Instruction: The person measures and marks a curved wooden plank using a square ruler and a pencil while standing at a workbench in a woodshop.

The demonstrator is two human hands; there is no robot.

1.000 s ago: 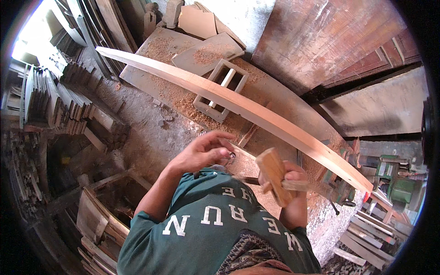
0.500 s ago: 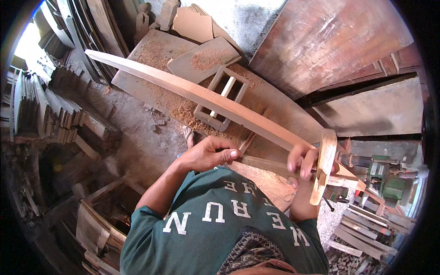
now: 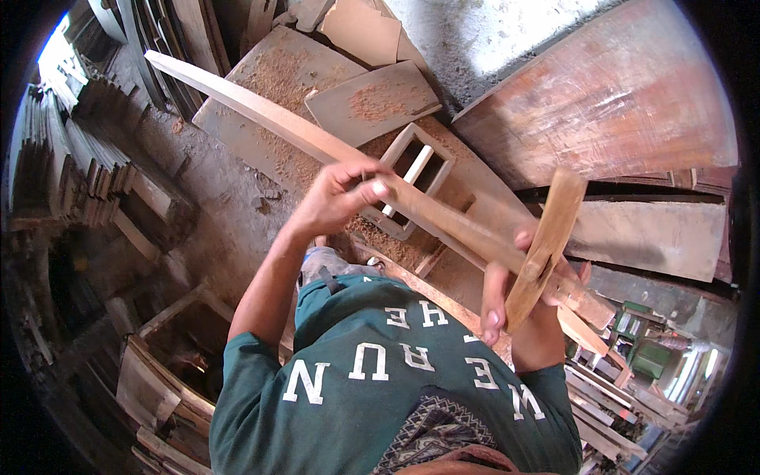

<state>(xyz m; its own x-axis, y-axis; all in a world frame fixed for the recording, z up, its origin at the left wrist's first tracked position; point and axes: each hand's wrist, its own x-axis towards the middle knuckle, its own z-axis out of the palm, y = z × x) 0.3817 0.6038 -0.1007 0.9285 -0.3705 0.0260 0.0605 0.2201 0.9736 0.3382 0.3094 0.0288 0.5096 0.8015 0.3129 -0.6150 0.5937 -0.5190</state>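
Note:
A long tapering wooden board (image 3: 253, 111) runs from the far left toward my right hand, across the workbench. Over its nearer part lies what looks like a large wooden marking gauge: a bar (image 3: 459, 222) passing through a rounded crosspiece (image 3: 552, 229). My right hand (image 3: 495, 293) is wrapped around the gauge at the crosspiece, which hides part of the fingers. My left hand (image 3: 340, 194) is closed at the bar's far end, right over the board. Whether its fingertips also touch the board is hidden.
A rectangular wooden frame (image 3: 443, 170) with a pale strip inside stands on the sawdust-strewn bench (image 3: 261, 87). A loose flat panel (image 3: 372, 103) lies behind it. Large reddish panels (image 3: 602, 95) lean at right. Stacked boards (image 3: 71, 158) stand left; a green machine (image 3: 649, 356) is at right.
Both hands have moved with the gauge; my left hand has risen away from my body to the board. The bar now lies over the board instead of nearer my shirt.

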